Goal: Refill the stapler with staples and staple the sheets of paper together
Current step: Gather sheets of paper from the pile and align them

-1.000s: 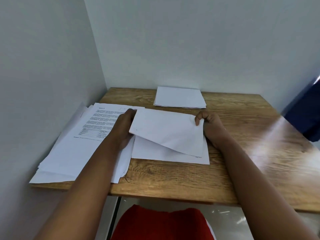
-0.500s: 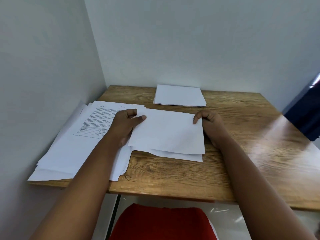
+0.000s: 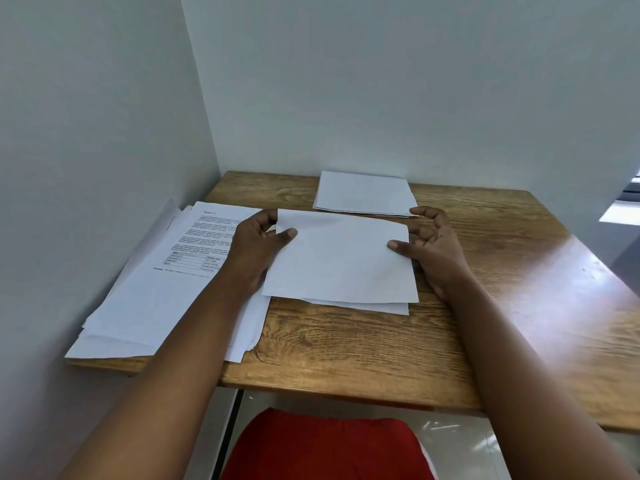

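Wood-grained and set into a pale corner, the table (image 3: 346, 344) carries only paper as far as can be seen; no stapler and no staples are shown, so the refilling cannot be judged done or even begun. At the middle of the table a small set of blank sheets (image 3: 341, 261) is held, its lower edges not yet squared, one sheet showing below the top one. The sheets are pinched at their left edge by the left hand (image 3: 258, 245), thumb on top, and at their right edge by the right hand (image 3: 429, 242), thumb on top and the other fingers loosely curled. The step in hand is judged to be the aligning of the sheets; the stapling itself is left. Beside the left forearm a loose heap of printed pages (image 3: 162, 282) is spread, and a neat blank stack (image 3: 363, 194) lies by the far wall.
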{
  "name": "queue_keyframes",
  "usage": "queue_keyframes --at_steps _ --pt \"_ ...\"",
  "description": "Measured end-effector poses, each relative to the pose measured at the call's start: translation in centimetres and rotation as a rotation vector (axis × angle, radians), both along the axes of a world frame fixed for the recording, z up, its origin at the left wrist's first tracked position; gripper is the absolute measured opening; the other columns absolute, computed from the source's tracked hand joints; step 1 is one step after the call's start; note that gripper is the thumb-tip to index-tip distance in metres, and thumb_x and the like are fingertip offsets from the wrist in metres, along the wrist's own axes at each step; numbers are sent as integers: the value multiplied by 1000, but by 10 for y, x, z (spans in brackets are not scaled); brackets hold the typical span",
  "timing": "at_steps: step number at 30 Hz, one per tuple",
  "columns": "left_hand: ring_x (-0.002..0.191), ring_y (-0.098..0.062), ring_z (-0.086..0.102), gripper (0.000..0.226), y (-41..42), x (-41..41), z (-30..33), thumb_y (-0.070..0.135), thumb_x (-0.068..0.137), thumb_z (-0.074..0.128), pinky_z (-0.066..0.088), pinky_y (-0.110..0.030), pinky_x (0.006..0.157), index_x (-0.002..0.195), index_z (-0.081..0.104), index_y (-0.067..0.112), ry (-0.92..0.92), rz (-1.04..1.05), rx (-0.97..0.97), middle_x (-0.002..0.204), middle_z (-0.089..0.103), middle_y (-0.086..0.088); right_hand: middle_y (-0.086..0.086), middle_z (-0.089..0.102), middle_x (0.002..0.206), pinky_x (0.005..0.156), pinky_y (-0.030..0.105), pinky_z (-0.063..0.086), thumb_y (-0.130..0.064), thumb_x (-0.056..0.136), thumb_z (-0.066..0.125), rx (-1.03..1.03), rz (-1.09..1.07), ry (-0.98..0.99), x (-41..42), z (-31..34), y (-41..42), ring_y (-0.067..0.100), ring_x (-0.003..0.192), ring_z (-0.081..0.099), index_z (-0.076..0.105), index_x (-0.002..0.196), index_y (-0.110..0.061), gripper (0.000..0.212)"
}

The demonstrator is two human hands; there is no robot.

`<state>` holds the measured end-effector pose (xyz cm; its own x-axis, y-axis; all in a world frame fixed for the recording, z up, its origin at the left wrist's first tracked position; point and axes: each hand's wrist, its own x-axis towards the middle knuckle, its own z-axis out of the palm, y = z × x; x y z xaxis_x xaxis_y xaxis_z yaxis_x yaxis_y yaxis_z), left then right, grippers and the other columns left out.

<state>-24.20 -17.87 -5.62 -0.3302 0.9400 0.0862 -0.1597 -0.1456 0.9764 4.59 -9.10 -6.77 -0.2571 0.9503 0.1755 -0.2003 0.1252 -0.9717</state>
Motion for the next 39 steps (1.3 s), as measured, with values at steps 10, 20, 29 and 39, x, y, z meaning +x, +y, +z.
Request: queue_keyframes --at_steps 10,20,29,39 --pt "89 -20 76 29 3 1 -3 -8 87 69 62 -33 73 114 67 2 -7 -19 -25 105 76 -6 11 72 113 76 38 59 -1 60 87 21 18 24 -2 4 -7 29 103 70 50 122 -15 74" --pt "93 -24 75 26 5 -3 -5 -9 88 66 62 -33 76 107 70 9 -33 -37 -46 107 75 -10 7 71 116 79 37 59 -1 60 89 40 36 7 0 2 -5 27 106 70 52 122 -15 73" --pt "93 -23 75 25 5 -2 -5 -9 89 66 62 -33 74 106 70 10 -34 -37 -41 108 75 -9 11 70 118 78 34 59 7 65 83 70 71 23 -1 0 -5 26 108 69 61 113 -12 56" --pt "96 -25 73 25 1 1 -1 -8 90 65 61 -40 84 108 68 9 -8 -31 -38 112 73 -12 13 71 118 80 37 60 -1 56 87 -7 126 -26 1 -2 -4 27 110 68 71 100 -10 48"
